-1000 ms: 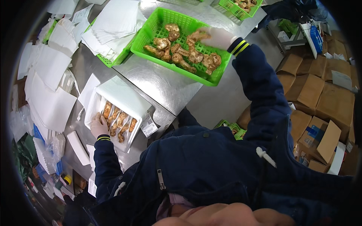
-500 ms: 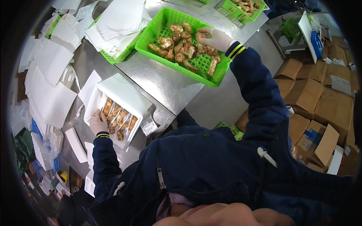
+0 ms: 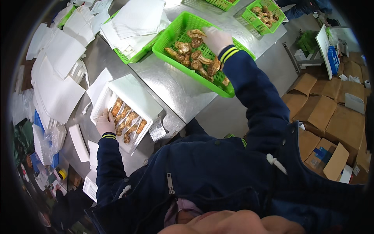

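Observation:
My left hand (image 3: 105, 123), in a pale glove, rests at the left rim of a white foam box (image 3: 135, 147). Its fingers are apart and reach inside, beside brown mushrooms (image 3: 131, 117) lying in a row between white dividers. Far to the right, my right hand (image 3: 216, 39), gloved too, reaches over the far side of a green slatted basket (image 3: 187, 76). The fingers close on a brown, scaly mushroom (image 3: 196, 34); their tips are partly hidden. Several thick-stemmed mushrooms (image 3: 183, 47) lie loose in that basket, some of them under my right forearm.
White sheets (image 3: 134, 23) fill another green basket left of the mushrooms. White foam pieces and sheets (image 3: 54, 78) pile up at the left. A smaller green basket of mushrooms (image 3: 265, 17) stands at the far right of the metal table (image 3: 171, 85). Cardboard boxes (image 3: 315, 113) cover the right side.
My right hand has moved left across the basket to the mushrooms near its far side. My left hand stays at the foam box. The whole view has shifted slightly.

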A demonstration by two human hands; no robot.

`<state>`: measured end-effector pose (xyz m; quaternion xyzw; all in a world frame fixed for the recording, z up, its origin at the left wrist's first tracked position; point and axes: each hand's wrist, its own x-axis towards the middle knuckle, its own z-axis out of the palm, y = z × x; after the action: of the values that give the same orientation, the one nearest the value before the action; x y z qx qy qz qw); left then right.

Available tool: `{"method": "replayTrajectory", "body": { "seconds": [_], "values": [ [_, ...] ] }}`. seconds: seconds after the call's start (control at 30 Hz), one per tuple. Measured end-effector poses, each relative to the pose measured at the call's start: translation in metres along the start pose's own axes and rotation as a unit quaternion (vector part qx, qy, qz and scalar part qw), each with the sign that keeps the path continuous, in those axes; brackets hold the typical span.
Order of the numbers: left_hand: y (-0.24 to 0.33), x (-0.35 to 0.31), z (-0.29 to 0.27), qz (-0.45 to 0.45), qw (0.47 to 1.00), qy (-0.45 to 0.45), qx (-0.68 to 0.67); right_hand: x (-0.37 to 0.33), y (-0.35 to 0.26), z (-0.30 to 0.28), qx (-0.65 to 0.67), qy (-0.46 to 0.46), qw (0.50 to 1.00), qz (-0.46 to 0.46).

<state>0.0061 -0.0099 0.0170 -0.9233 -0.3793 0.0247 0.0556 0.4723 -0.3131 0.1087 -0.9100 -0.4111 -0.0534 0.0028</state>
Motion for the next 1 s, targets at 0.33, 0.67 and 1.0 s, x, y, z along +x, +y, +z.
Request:
{"method": "replayTrajectory", "body": {
  "seconds": [0.33,0.67,1.0],
  "values": [
    [-0.011,0.001,0.015,0.04,0.998,0.049,-0.013,-0.004,0.007,0.01,0.095,-0.028,0.994,0.048],
    [-0.007,0.0,0.008,0.029,0.999,0.028,-0.014,-0.061,0.093,-0.01,0.729,-0.038,0.648,0.219],
    [-0.005,0.003,0.002,0.018,0.998,0.0,-0.065,-0.05,0.029,-0.01,0.506,0.011,0.849,0.148]
  ]
}}
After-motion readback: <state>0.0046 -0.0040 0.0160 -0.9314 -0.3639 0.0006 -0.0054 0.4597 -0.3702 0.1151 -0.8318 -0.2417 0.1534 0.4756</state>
